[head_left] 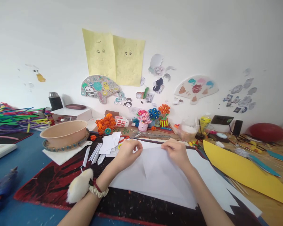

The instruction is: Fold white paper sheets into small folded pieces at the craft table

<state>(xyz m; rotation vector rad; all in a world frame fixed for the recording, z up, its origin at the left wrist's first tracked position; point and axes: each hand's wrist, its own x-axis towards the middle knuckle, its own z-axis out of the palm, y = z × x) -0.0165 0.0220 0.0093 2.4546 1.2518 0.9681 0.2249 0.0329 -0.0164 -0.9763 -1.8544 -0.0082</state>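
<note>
Over the dark mat (pixel 42 186) at the near middle of the counter (pixel 274 211), a white sheet (pixel 166 179) is lying between two forearms. The left hand (pixel 129 151) is pinching its far edge narrowly between thumb and forefinger, and the right hand (pixel 176 152) is pinching the same edge farther right, probably so that the stretch between them is running straight; a crease is slanting nearer from the left hand. The mat is lying beneath, likely shielding the counter. To the left, white slips (pixel 108 143) and folded strips (pixel 95 153) are resting side by side, perhaps gathered for easy reach. On the right, a yellow sheet (pixel 245 171) is stretching off the mat, seemingly too long for it. Farther left, a basin (pixel 64 135) is standing on a round coaster (pixel 49 148), and far flowers (pixel 164 110) are standing by the wall, presumably out of the forearms' way.
</note>
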